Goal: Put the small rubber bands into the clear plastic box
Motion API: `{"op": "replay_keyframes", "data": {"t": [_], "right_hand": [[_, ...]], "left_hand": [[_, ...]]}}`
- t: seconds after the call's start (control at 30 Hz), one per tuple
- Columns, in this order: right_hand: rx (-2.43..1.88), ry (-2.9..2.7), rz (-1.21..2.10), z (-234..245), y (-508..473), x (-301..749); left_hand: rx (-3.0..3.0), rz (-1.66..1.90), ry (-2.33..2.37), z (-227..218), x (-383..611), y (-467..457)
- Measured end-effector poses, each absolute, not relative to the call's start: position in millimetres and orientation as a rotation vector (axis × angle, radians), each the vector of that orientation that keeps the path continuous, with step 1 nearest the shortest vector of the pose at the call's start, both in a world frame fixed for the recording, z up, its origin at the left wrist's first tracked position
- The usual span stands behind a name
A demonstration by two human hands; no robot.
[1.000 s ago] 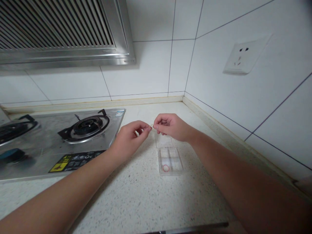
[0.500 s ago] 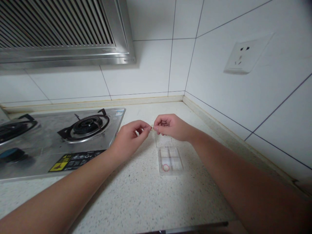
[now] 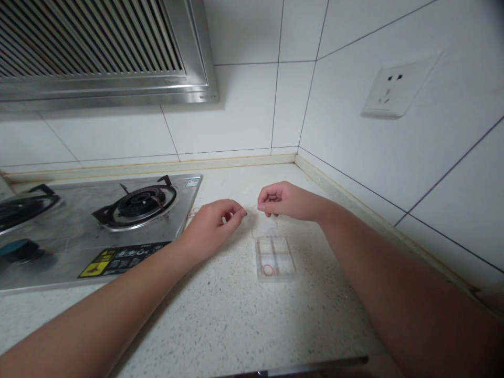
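Observation:
My left hand point(image 3: 212, 223) and my right hand point(image 3: 285, 199) hover over the speckled counter point(image 3: 220, 315), fingertips facing each other a small gap apart. Both are closed in a pinch. From my right fingertips a thin pale band point(image 3: 255, 205) reaches toward the left hand; it is too faint to tell whether the left pinch holds its other end. Just below my right hand a small clear compartment box point(image 3: 275, 257) lies open on the counter, with a red rubber ring point(image 3: 268, 270) in its near left cell.
A steel gas hob point(image 3: 118, 231) with a black burner point(image 3: 142, 202) lies to the left, and a small red ring point(image 3: 192, 212) rests by its edge. A range hood point(image 3: 102, 52) hangs above. Tiled walls meet at the corner; a socket point(image 3: 394, 89) is on the right wall.
My hands have drawn apart: the right moved slightly right and up, the left dropped a little. The fingertips that met before now have a gap between them.

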State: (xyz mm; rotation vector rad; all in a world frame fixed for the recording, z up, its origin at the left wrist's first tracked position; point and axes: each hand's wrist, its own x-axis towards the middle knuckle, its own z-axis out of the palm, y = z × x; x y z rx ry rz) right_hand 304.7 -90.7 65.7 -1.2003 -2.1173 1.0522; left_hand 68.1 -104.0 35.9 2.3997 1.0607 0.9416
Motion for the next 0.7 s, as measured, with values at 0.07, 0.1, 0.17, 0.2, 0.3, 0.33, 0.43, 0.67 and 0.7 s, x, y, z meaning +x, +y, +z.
{"op": "replay_keyframes", "data": {"t": [0.07, 0.1, 0.17, 0.2, 0.3, 0.33, 0.43, 0.67, 0.7], "right_hand": [[-1.241, -2.187, 1.055, 65.5, -89.1, 309.0], [-1.257, -2.228, 1.056, 65.3, -88.6, 310.5], [-1.286, -2.302, 1.058, 64.8, -88.1, 312.3], [-1.301, -2.329, 1.059, 64.5, -88.1, 312.7], [-1.345, -2.390, 1.055, 64.1, -89.3, 313.2], [-1.357, -2.411, 1.051, 64.3, -89.9, 313.2], [-1.368, -2.469, 1.060, 65.6, -92.1, 312.8], [-1.397, -2.550, 1.098, 69.8, -99.4, 306.2], [-1.399, -2.564, 1.102, 70.5, -100.5, 305.2]], "left_hand": [[2.448, 0.880, 1.085, 34.6, 67.6, -102.6], [2.471, 0.848, 1.097, 34.3, 67.4, -102.1], [2.511, 0.796, 1.123, 34.1, 67.0, -101.7], [2.528, 0.771, 1.136, 34.3, 66.8, -101.7], [2.571, 0.714, 1.163, 35.3, 66.3, -101.7], [2.582, 0.701, 1.163, 35.6, 66.2, -101.7], [2.606, 0.683, 1.150, 36.3, 65.9, -101.8], [2.640, 0.643, 1.164, 35.1, 65.8, -102.2], [2.642, 0.638, 1.164, 35.0, 65.8, -102.0]]}}
